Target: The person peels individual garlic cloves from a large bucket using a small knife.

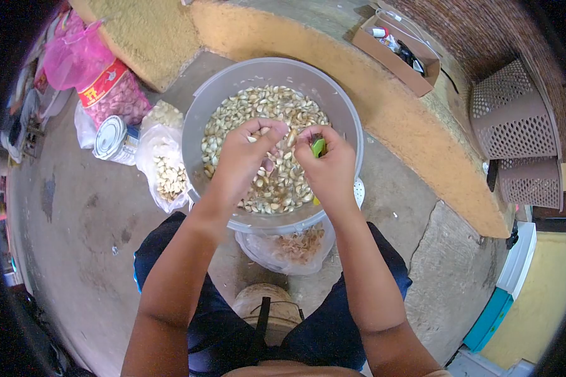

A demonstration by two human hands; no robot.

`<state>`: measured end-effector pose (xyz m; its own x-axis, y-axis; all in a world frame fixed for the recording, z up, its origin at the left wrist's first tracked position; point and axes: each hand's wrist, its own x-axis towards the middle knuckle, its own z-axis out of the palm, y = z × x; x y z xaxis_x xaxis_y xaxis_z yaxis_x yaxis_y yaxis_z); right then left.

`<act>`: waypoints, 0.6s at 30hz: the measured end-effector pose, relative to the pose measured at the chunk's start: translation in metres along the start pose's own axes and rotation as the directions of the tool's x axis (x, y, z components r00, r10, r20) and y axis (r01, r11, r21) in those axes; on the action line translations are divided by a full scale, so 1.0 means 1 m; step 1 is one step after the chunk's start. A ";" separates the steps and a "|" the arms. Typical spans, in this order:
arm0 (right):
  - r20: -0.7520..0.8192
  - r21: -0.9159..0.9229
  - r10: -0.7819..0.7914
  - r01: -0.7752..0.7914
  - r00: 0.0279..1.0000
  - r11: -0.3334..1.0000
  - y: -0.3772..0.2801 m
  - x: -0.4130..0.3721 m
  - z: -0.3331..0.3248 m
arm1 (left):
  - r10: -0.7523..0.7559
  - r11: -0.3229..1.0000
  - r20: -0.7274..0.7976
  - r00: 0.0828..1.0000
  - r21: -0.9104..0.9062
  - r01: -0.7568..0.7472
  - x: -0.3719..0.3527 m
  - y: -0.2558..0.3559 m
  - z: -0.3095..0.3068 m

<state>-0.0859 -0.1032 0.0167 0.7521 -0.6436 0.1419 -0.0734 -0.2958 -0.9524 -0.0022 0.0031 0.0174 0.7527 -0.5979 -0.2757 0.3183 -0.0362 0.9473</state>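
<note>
A large grey tub (273, 72) stands in front of me, holding many garlic cloves (233, 113) in water, some with brownish skins. Over its middle, my left hand (248, 147) is closed with pale garlic cloves (264, 131) among its curled fingers. Close by on the right, my right hand (332, 166) is wrapped round a small tool with a green handle (319, 147); its working end is too small to make out. The fingertips of both hands nearly meet above the cloves.
Left of the tub sit a plastic bag of peeled cloves (170, 176), a large can (111, 139) and a pink mesh sack (116, 94). A bag of skins (295, 248) lies below the tub. A cardboard box (396, 56) rests on the ledge (415, 141), near perforated baskets (512, 119).
</note>
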 end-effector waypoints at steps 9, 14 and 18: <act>0.013 -0.043 -0.034 0.035 0.999 0.998 0.000 0.000 -0.001 | 0.051 0.982 0.058 0.997 0.179 -0.060 -0.003 0.007 -0.003; 0.052 -0.004 0.029 -0.029 0.998 1.000 -0.001 0.000 -0.003 | 0.002 0.987 0.115 0.993 0.161 -0.021 -0.002 0.007 -0.008; 0.131 0.259 0.200 -0.228 0.971 0.939 0.001 0.003 -0.004 | -0.049 0.998 0.219 0.975 -0.019 0.054 -0.002 0.007 -0.010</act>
<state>-0.0860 -0.1081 0.0169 0.8012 -0.5918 -0.0880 -0.0710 0.0519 -0.9961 0.0036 0.0120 0.0228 0.5918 -0.7561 -0.2792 0.3692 -0.0537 0.9278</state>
